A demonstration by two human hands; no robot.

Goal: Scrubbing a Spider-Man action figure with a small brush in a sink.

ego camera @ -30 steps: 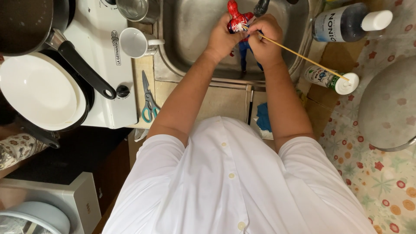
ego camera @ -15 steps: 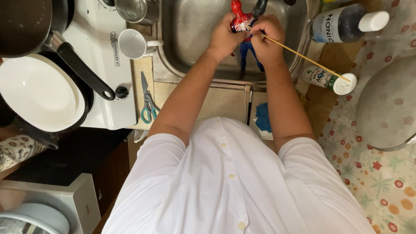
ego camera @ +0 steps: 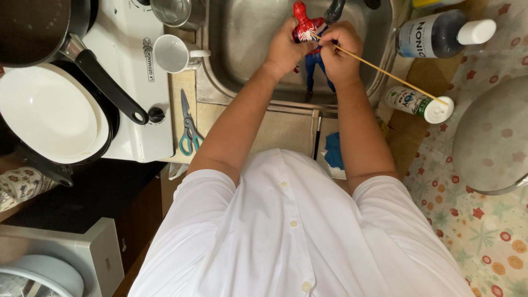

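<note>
Head view looks straight down on a person in a white shirt (ego camera: 297, 231) standing at a steel sink (ego camera: 242, 60). Both hands meet over the basin around a red and blue action figure (ego camera: 309, 38), which hangs upright just under the tap (ego camera: 334, 10), its legs pointing down toward the near rim.

Judging from how things lie, the thin wooden stick (ego camera: 385, 72) is the weak spot: it is long and slender, and pressing its tip hard against the figure could snap it or make it skid off toward the fingers. Its free end reaches out over the worktop to the white cap of a small bottle (ego camera: 419, 103) lying there, so a wide swing might knock that bottle or the dark bottle (ego camera: 443, 34) beyond it. If the figure is wet, a loose grip could let it drop into the basin.

The left hand (ego camera: 283, 47) is closed around the figure's upper body from the left side, fingers wrapped and thumb across the chest. The right hand (ego camera: 341, 52) is curled nearly to a fist, pinching the near end of the stick between thumb and forefinger, with the tip set against the figure's torso; whether its other fingers also touch the figure cannot be told
</note>
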